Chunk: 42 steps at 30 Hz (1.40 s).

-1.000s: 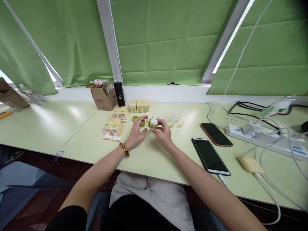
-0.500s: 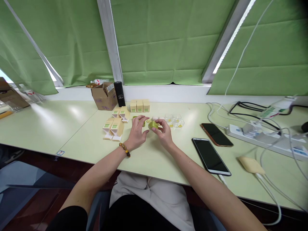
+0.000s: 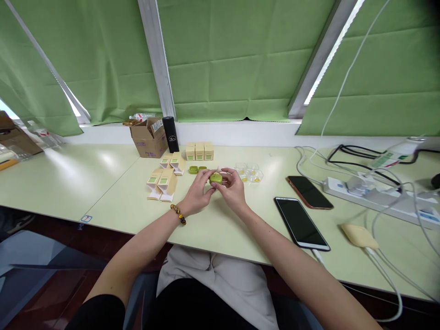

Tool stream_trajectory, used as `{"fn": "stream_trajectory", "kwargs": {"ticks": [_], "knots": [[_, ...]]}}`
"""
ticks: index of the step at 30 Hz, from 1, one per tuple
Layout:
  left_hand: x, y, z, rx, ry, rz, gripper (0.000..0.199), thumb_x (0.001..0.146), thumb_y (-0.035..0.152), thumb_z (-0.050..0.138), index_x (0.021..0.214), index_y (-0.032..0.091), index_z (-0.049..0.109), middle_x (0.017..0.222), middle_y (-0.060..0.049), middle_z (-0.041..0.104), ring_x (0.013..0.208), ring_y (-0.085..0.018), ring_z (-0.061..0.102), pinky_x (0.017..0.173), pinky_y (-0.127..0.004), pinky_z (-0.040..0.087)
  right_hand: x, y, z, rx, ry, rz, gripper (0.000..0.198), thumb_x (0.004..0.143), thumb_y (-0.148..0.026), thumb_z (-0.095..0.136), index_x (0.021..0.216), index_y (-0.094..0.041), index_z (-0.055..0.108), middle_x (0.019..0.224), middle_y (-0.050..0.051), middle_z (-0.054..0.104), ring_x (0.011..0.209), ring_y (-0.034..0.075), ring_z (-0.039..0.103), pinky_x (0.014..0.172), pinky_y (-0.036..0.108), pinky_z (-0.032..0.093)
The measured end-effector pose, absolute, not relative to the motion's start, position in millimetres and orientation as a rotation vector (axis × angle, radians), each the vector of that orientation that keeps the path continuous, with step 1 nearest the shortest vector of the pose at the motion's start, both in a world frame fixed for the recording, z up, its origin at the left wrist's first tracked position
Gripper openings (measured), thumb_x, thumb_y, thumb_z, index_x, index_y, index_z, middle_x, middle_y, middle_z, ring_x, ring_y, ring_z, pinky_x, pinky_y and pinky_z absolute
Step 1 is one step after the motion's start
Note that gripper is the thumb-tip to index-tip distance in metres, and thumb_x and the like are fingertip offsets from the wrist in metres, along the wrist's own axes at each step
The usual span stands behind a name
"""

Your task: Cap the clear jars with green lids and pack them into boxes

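A small rounded green case is held up between my two hands, above the table. My left hand grips its left side with fingers and thumb, a bracelet of beads on the wrist. From the other side, my right hand pinches the case, with the thumb at its lower front edge. Two more green pieces, one a shallow open tray, lie just beyond my left hand. Clear plastic cups with yellow bits inside stand beyond my right hand. A pale item behind my right fingers is mostly hidden.
Small cream boxes stand upright at the back, and several open-ended ones lie to the left. Behind are a brown carton and a black cylinder. Two phones, a power strip and cables occupy the right.
My left hand has come right and closed on the green case, which was in my right hand alone. The green pieces behind it now show more fully.
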<state>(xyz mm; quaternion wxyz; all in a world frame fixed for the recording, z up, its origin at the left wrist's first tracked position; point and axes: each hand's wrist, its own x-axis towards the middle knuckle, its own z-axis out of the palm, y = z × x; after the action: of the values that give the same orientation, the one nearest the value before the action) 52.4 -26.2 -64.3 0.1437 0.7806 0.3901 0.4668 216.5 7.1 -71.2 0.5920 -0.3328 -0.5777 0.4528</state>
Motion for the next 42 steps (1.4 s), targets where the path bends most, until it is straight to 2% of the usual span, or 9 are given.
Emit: {"fn": "stream_trajectory", "kwargs": {"ticks": [7, 15, 22, 25, 28, 31, 37, 40, 42], "knots": [[47, -17, -64, 1.926, 0.959, 1.45, 0.057, 0.096, 0.045, 0.071, 0.148, 0.025, 0.059, 0.145, -0.016, 0.055, 0.133, -0.03, 0.056, 0.106, -0.042, 0.05, 218, 6, -61, -0.766, -1.198, 1.173, 0.081, 0.059, -0.053, 0.097, 0.119, -0.027, 0.05, 0.095, 0.002, 0.079, 0.086, 0.023, 0.076, 0.087, 0.041, 0.062], [44, -12, -62, 1.693, 0.823, 1.367, 0.068, 0.084, 0.05, 0.086, 0.144, 0.024, 0.065, 0.14, -0.015, 0.064, 0.122, -0.027, 0.061, 0.096, -0.036, 0.049, 222, 4, -60, -0.76, -1.279, 1.236, 0.073, 0.073, -0.073, 0.084, 0.12, -0.027, 0.052, 0.07, -0.005, 0.072, 0.057, 0.015, 0.058, 0.062, 0.031, 0.049], [46, -8, -64, 1.596, 0.869, 1.37, 0.066, 0.077, 0.046, 0.092, 0.134, 0.02, 0.071, 0.128, -0.013, 0.07, 0.115, -0.025, 0.065, 0.097, -0.036, 0.051, 223, 10, -67, -0.784, -1.33, 1.205, 0.061, 0.086, -0.079, 0.066, 0.115, -0.026, 0.061, 0.068, -0.003, 0.069, 0.058, 0.018, 0.063, 0.058, 0.032, 0.051], [46, -3, -67, 1.44, 0.823, 1.447, 0.069, 0.074, 0.044, 0.094, 0.133, 0.018, 0.069, 0.13, -0.013, 0.07, 0.117, -0.025, 0.066, 0.102, -0.038, 0.052, 234, 18, -68, -0.988, -1.489, 0.911, 0.05, 0.096, -0.07, 0.054, 0.111, -0.024, 0.068, 0.077, 0.003, 0.074, 0.066, 0.021, 0.068, 0.067, 0.036, 0.054], [43, 1, -69, 1.317, 0.812, 1.525, 0.07, 0.073, 0.042, 0.094, 0.133, 0.019, 0.067, 0.13, -0.013, 0.071, 0.121, -0.025, 0.066, 0.103, -0.038, 0.053, 253, 27, -66, -1.412, -1.729, 0.296, 0.031, 0.101, -0.045, 0.055, 0.114, -0.025, 0.074, 0.088, 0.011, 0.079, 0.084, 0.031, 0.074, 0.081, 0.045, 0.053], [41, 3, -70, 1.215, 0.798, 1.55, 0.069, 0.073, 0.041, 0.094, 0.132, 0.019, 0.066, 0.132, -0.013, 0.07, 0.12, -0.023, 0.066, 0.102, -0.037, 0.055, 272, 38, -64, -1.752, -1.855, 0.014, 0.034, 0.099, -0.028, 0.053, 0.126, -0.02, 0.073, 0.098, 0.022, 0.079, 0.094, 0.038, 0.076, 0.084, 0.052, 0.052], [42, 1, -69, 1.154, 0.773, 1.583, 0.064, 0.077, 0.04, 0.092, 0.131, 0.02, 0.064, 0.138, -0.012, 0.067, 0.122, -0.022, 0.066, 0.106, -0.04, 0.055, 286, 49, -63, -1.976, -1.988, 0.095, 0.025, 0.091, -0.03, 0.062, 0.105, -0.017, 0.077, 0.102, 0.027, 0.077, 0.099, 0.042, 0.076, 0.084, 0.055, 0.054], [40, 3, -71, 1.141, 0.761, 1.606, 0.059, 0.08, 0.041, 0.089, 0.129, 0.02, 0.063, 0.133, -0.01, 0.068, 0.123, -0.022, 0.067, 0.108, -0.041, 0.056, 281, 45, -59, -1.825, -1.923, 0.219, 0.02, 0.088, -0.036, 0.063, 0.092, -0.02, 0.074, 0.09, 0.02, 0.076, 0.091, 0.038, 0.074, 0.081, 0.052, 0.053], [38, 4, -72, 1.13, 0.75, 1.621, 0.054, 0.082, 0.041, 0.088, 0.126, 0.02, 0.064, 0.13, -0.01, 0.069, 0.124, -0.021, 0.067, 0.11, -0.042, 0.055, 277, 41, -54, -1.546, -1.849, 0.554, 0.025, 0.088, -0.047, 0.06, 0.085, -0.023, 0.068, 0.074, 0.011, 0.071, 0.076, 0.031, 0.071, 0.075, 0.046, 0.052]]}}
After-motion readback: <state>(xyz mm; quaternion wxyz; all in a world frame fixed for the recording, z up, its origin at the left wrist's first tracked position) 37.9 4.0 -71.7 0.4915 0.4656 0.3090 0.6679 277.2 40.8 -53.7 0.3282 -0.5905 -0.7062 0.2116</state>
